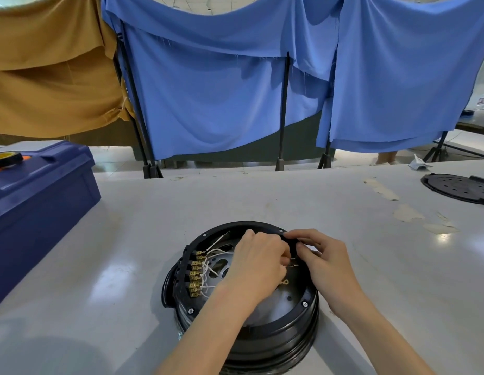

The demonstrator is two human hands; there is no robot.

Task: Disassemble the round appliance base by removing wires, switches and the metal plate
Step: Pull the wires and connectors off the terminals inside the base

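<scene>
The round black base sits on the white table right in front of me, open side up, and both my hands are inside its far right part. My left hand reaches across the middle of the base. Its fingers are curled tight, and the tips pinch some small metal tabs just inside the base's far right rim. My right hand comes in over the right rim of the base. Its fingers are bent, the forefinger lies along the rim and the thumb points at the same tabs. I cannot tell whether it truly grips them or only touches, because my left hand's fingers cover that spot.

Along the left inside wall of the base runs a row of brass connectors. Thin white wires loop from them toward the middle, and one wire end sticks up toward the far rim. Under the wires, on the floor of the base, lies the silver metal plate with holes in it, half hidden by my left hand. A brass ring terminal lies loose on the floor of the base, between my two wrists. Small screws sit in the rim.

Left of the base stands a dark blue toolbox. Far to the right of the base a flat black round cover lies on the table. Behind the base hang blue cloth and tan cloth.
</scene>
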